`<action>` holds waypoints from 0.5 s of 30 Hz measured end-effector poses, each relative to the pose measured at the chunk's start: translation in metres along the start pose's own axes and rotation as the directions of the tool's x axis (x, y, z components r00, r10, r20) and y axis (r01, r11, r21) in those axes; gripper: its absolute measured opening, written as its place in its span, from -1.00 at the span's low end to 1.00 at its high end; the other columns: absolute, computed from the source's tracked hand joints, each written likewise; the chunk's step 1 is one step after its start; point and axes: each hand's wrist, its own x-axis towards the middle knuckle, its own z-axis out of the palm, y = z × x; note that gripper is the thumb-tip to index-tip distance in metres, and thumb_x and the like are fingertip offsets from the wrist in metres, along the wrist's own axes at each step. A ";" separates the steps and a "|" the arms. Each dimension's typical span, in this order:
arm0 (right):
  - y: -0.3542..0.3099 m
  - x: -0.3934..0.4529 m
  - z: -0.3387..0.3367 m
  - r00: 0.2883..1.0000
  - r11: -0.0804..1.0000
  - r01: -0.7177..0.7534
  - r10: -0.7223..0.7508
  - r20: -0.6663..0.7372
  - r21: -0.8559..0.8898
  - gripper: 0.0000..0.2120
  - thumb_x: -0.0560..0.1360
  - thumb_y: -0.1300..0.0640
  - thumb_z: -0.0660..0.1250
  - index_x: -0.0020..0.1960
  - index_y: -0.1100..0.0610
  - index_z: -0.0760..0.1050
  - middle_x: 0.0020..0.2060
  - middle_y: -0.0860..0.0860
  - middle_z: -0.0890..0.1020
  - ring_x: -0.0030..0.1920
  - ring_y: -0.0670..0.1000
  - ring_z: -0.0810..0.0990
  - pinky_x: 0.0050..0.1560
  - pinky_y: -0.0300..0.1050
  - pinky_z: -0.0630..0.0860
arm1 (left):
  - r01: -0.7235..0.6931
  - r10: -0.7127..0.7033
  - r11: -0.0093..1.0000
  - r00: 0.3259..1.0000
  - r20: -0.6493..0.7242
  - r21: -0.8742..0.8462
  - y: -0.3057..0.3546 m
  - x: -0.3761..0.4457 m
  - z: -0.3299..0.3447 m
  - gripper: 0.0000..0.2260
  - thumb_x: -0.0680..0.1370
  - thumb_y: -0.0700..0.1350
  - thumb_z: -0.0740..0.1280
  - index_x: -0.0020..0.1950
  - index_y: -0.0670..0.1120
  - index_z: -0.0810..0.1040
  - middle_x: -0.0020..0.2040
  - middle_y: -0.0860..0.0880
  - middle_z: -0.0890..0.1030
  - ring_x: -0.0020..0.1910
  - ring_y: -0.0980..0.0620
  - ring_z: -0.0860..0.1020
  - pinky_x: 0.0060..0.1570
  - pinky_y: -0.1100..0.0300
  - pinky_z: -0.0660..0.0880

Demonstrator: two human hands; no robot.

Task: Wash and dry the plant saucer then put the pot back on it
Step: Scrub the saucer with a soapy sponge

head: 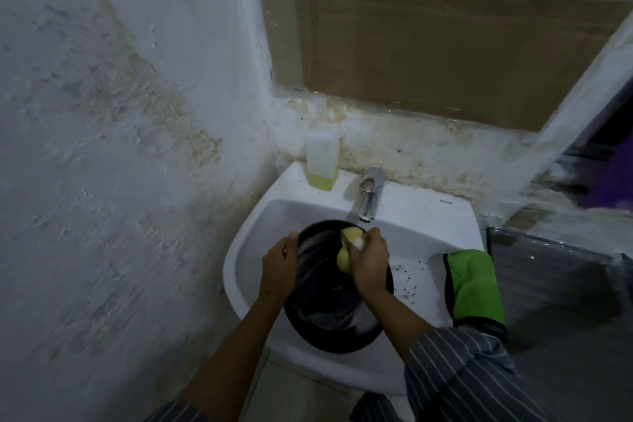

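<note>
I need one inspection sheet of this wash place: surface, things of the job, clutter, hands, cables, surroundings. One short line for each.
Surface: white ceramic sink, dark specks on its right inner side.
Job's things: round black plastic saucer tilted in the basin, wet; yellow sponge against its inside; green cloth with black edge draped over the sink's right rim.
Clutter: translucent plastic bottle with a little yellow liquid on the back ledge.
Hands: left hand holds the saucer's left rim; right hand has its grip on the sponge.
Cables: nothing seen.
Surroundings: chrome tap; peeling white wall; brown wooden panel.
</note>
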 end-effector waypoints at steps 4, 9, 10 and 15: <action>-0.038 -0.011 0.023 0.976 0.974 0.177 -0.193 0.104 0.144 -0.96 0.48 0.31 0.28 -0.08 0.27 0.43 -0.09 0.24 0.55 -0.11 0.06 0.47 -0.10 -0.11 0.32 | 0.143 -0.148 0.984 0.988 -0.037 -0.102 0.010 0.005 0.011 -0.56 0.63 0.10 0.00 -0.20 -0.05 0.56 -0.27 0.07 0.59 -0.24 0.20 0.54 -0.30 0.49 0.39; -0.041 -0.023 0.037 0.902 0.905 0.376 -0.406 0.144 0.198 -0.91 0.48 0.31 0.25 -0.04 0.33 0.46 -0.12 0.23 0.56 -0.10 0.11 0.52 -0.07 -0.20 0.33 | 0.156 -0.167 0.977 0.984 -0.067 -0.145 0.014 0.016 0.002 -0.49 0.61 0.17 -0.04 -0.37 -0.02 0.48 -0.38 -0.01 0.58 -0.36 0.09 0.55 -0.30 0.26 0.42; -0.041 -0.018 0.039 0.921 0.913 0.347 -0.375 0.109 0.213 -0.88 0.49 0.27 0.23 -0.02 0.31 0.46 -0.10 0.22 0.56 -0.07 0.12 0.53 -0.05 -0.19 0.35 | 0.133 -0.140 0.985 0.988 -0.061 -0.113 0.014 0.016 0.000 -0.48 0.61 0.18 -0.04 -0.39 -0.02 0.47 -0.40 0.01 0.56 -0.38 0.10 0.53 -0.32 0.26 0.40; -0.035 0.014 0.030 0.998 0.991 -0.005 0.014 -0.066 0.134 -0.81 0.49 0.27 0.24 0.08 0.31 0.39 0.01 0.27 0.51 0.04 0.21 0.50 0.07 0.06 0.40 | 0.068 -0.068 0.996 0.998 -0.004 -0.056 0.015 0.014 -0.004 -0.48 0.56 0.23 -0.04 -0.27 -0.01 0.58 -0.34 0.08 0.60 -0.29 0.18 0.57 -0.33 0.44 0.43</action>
